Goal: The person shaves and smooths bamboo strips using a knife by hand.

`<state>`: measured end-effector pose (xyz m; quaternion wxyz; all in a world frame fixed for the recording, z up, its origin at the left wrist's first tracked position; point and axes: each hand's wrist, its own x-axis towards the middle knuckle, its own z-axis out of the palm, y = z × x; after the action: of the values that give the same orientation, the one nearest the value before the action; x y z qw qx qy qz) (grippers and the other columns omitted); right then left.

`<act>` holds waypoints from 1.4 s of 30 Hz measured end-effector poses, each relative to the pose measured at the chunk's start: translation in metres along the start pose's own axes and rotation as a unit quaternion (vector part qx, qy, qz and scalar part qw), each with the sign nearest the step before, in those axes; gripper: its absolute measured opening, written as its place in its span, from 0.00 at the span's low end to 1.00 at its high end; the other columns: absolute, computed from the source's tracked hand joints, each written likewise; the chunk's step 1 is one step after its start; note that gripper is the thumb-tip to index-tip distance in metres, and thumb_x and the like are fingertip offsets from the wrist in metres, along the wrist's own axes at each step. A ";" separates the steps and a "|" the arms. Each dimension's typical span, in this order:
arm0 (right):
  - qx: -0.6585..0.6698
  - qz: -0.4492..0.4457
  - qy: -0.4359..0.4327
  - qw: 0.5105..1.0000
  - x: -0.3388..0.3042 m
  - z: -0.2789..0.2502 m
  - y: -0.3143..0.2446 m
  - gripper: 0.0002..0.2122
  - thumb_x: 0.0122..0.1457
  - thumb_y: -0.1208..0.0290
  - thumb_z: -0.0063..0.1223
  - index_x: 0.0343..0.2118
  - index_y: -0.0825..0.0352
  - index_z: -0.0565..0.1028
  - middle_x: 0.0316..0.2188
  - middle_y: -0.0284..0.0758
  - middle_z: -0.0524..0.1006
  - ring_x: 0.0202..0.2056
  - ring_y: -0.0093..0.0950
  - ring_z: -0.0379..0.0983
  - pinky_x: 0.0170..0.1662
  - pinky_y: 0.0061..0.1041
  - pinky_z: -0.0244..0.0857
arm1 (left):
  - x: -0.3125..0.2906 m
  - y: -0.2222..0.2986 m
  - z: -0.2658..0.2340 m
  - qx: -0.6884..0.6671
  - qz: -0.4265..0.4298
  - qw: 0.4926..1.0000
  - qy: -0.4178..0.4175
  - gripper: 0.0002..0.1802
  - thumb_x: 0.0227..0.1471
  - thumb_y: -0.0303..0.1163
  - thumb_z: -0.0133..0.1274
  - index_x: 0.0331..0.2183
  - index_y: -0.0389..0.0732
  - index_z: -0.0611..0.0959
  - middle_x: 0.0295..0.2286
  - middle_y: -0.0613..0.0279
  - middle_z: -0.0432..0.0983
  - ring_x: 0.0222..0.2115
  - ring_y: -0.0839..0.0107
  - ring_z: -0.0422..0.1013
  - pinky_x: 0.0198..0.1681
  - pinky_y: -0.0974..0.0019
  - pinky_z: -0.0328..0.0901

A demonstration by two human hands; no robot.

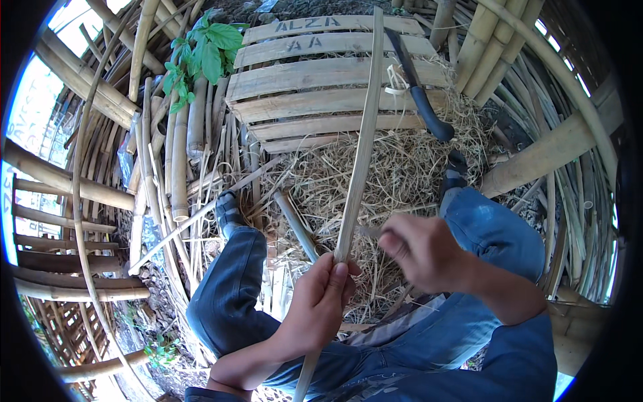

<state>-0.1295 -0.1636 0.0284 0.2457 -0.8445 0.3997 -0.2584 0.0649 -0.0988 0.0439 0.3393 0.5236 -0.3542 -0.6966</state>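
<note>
Blue sleeve, lower right of the frame, lies closest to my camera, its bare forearm leading up to the right hand. That grip is closed, thumb pressed inward, on a small greyish object; I take it for a short blade, though its outline is too indistinct to confirm. The left hand, at lower centre, holds the long pale bamboo strip, thumb and fingers wrapped around it.

I find the strip running from the top centre of the frame, through the left grip, to the lower edge. Holding it there, between the spread knees of the jeans, probably keeps its length steady and clear of both legs. The right hand sits just beside it, apart from the strip as far as I can judge.

At upper centre, a machete rests on the slatted wooden crate, handle overhanging the near edge, presumably for easy reach. Shavings cover the ground below. A bamboo tube lies left of the strip, apart from both hands.
</note>
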 end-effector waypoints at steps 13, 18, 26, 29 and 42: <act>-0.190 -0.010 0.007 0.982 0.007 0.017 0.015 0.13 0.60 0.64 0.47 0.23 0.67 0.65 0.13 0.37 0.68 0.13 0.34 0.70 0.13 0.30 0.62 | -0.003 -0.006 0.007 0.113 0.006 0.992 0.062 0.12 0.63 0.31 0.38 0.32 0.34 0.71 0.16 0.63 0.66 0.18 0.79 0.60 0.21 0.71 0.57; -0.191 -0.015 0.021 0.981 0.012 0.018 0.019 0.14 0.60 0.63 0.47 0.23 0.66 0.65 0.13 0.37 0.68 0.12 0.34 0.69 0.13 0.30 0.62 | -0.006 -0.013 0.008 0.111 0.031 0.991 0.063 0.12 0.64 0.33 0.36 0.33 0.36 0.70 0.16 0.73 0.59 0.14 0.86 0.53 0.16 0.78 0.49; -0.259 0.040 0.080 0.962 0.033 -0.001 0.055 0.16 0.65 0.62 0.37 0.24 0.66 0.69 0.11 0.37 0.71 0.11 0.30 0.70 0.13 0.30 0.62 | -0.011 -0.027 0.010 0.102 0.026 0.994 0.027 0.12 0.64 0.33 0.36 0.33 0.37 0.71 0.17 0.72 0.61 0.16 0.86 0.54 0.17 0.78 0.50; -0.180 0.044 0.077 0.980 0.029 0.010 0.055 0.16 0.65 0.63 0.36 0.23 0.67 0.69 0.10 0.38 0.70 0.10 0.32 0.69 0.12 0.30 0.61 | -0.009 -0.021 0.006 0.108 -0.019 0.994 0.019 0.12 0.64 0.34 0.36 0.33 0.37 0.72 0.18 0.72 0.61 0.16 0.86 0.54 0.18 0.77 0.51; -0.115 -0.095 0.002 0.989 0.003 0.040 0.015 0.17 0.62 0.61 0.43 0.21 0.67 0.68 0.08 0.37 0.69 0.08 0.28 0.68 0.10 0.28 0.61 | -0.005 -0.026 0.005 0.152 0.006 0.987 0.047 0.14 0.64 0.35 0.36 0.31 0.37 0.71 0.17 0.71 0.61 0.17 0.85 0.54 0.20 0.77 0.51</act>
<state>-0.1110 -0.1660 -0.0105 0.1210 -0.9006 0.3455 -0.2345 0.0585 -0.0802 0.0251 0.2766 0.5990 -0.4428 -0.6072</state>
